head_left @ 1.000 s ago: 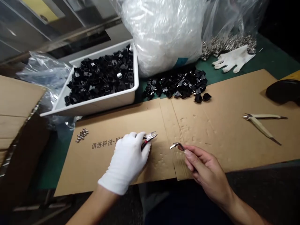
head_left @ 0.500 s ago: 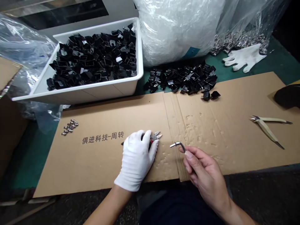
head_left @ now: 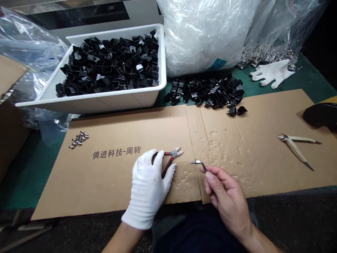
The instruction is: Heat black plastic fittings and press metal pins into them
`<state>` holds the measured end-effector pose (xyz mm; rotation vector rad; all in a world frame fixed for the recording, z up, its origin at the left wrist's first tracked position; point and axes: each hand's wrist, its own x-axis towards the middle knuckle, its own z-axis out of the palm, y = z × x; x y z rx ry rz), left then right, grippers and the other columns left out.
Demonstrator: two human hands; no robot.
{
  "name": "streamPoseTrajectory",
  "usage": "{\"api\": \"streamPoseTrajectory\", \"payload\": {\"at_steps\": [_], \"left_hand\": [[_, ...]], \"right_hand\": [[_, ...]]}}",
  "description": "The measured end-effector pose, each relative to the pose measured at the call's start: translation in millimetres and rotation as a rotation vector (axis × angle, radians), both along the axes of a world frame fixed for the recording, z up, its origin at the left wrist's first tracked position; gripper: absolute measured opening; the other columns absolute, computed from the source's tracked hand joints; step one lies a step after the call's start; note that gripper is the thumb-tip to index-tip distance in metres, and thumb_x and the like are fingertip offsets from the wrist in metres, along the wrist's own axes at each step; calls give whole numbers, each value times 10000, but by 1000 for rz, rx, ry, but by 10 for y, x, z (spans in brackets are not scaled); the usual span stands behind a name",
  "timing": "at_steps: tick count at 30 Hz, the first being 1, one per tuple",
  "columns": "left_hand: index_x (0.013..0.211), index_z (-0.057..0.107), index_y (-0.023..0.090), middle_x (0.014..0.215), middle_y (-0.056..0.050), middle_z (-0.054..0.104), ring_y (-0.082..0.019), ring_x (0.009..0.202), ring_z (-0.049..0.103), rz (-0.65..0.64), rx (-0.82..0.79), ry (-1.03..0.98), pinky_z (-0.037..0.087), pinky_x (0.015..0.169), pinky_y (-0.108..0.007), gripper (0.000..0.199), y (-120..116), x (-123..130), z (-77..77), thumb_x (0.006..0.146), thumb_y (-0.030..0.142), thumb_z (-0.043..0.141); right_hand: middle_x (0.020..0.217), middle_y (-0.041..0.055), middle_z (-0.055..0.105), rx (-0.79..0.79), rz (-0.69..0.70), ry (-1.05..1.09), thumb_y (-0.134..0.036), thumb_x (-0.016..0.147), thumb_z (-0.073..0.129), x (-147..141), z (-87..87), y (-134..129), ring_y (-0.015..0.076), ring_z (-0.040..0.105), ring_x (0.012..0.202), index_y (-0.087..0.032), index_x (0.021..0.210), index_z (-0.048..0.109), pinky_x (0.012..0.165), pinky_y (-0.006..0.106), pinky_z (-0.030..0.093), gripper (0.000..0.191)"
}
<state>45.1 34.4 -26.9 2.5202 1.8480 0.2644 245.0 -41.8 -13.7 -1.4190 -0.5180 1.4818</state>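
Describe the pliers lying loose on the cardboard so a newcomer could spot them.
On the long cardboard sheet, look toward its right end. The pliers lie there alone, with cream handles, unlike the red-handled cutters under the gloved left hand.

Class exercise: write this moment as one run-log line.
left gloved hand holds red-handled side cutters | right bare hand pinches bent metal pin

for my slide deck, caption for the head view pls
Gloved left hand holds small cutters over cardboard, bare right hand pinches a bent metal piece near a white tub of black parts.
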Motion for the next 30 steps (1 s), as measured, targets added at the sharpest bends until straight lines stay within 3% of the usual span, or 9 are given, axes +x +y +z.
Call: {"api": "streamPoseTrajectory", "payload": {"at_steps": [6,10,13,17,20,22,24,27,30], "left_hand": [[1407,520,123,1426,-211,554,-393,1357,484,-45,-113,39,354,1179,-565,555,46,-82,119,951,424,618],[1279,596,172,1217,-157,642,-357,1117,606,-80,-228,141,513,958,-499,398,160,-46,290,926,352,625],[1139,632,173,1031,-133,647,-334,932,621,-79,-295,243,536,798,-458,248,183,53,344,931,291,566],[1166,619,137,1054,-150,634,-328,984,614,-25,-338,156,526,869,-462,284,124,99,315,909,170,502],[1180,612,160,1147,-138,631,-307,1068,603,58,-428,-188,494,982,-476,294,76,1,365,912,166,489],[1175,618,187,1128,-106,653,-272,997,620,159,-670,-534,501,980,-478,271,65,-72,464,941,225,486],[1164,630,196,1117,-93,668,-244,944,636,325,-1012,-981,526,957,-473,266,64,-108,573,952,278,493],[1101,650,176,1129,-112,660,-253,995,653,540,-1380,-1648,550,961,-512,271,36,-90,644,952,349,506],[1121,655,178,1059,-129,659,-277,945,655,524,-1549,-1965,575,875,-558,381,-68,-69,566,909,464,519]], "right_hand": [[702,-35,599,48,55,-140,-536,1004,615,-47,-34,21,78,460,510,-189,1146,677,451,191,370,380],[768,-2,677,80,71,-237,-511,1001,623,-52,-44,108,125,587,645,-190,1165,685,562,220,460,365],[837,36,743,108,83,-310,-497,992,629,-60,-74,200,174,680,780,-183,1154,690,707,267,530,359],[895,61,792,137,105,-391,-445,983,627,-97,-144,313,224,739,885,-194,1136,700,805,322,561,303],[897,40,800,157,121,-458,-371,965,638,-131,-184,389,226,752,871,-220,1109,720,825,334,568,224],[884,22,801,170,141,-496,-331,955,633,-150,-192,435,218,755,833,-236,1088,731,800,326,574,191],[864,9,797,180,169,-532,-301,950,622,-162,-186,472,208,753,788,-243,1072,737,760,314,575,177],[849,4,789,192,209,-596,-277,952,604,-167,-157,494,202,743,753,-243,1059,739,731,308,566,175],[864,12,786,199,243,-667,-285,973,582,-163,-121,484,205,736,768,-240,1089,732,729,314,555,195]]}}
